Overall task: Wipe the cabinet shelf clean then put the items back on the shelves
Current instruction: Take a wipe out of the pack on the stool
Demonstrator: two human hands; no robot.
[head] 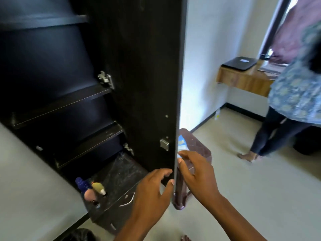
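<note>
A dark cabinet stands open, its door (144, 84) swung out edge-on toward me. Three dark shelves (66, 103) inside carry nothing that I can see. Several bottles (92, 188) lie on the black marbled ledge (119, 173) at the cabinet's foot. My left hand (152, 186) reaches to the inner side of the door's lower edge, fingers loosely bent, thumb tip at the edge. My right hand (196, 174) is on the outer side of that edge, fingers spread and slightly curled, holding nothing. A blue-and-white item (182, 145) lies on a brown plastic stool (196, 146) behind the door.
Another person (288, 101) in a patterned top stands at the right near a wooden wall desk (243, 80) with a black case on it. Pale floor spreads to the right. A small bottle (217, 113) stands by the wall. A drawer with a metal handle (128, 200) sits below the ledge.
</note>
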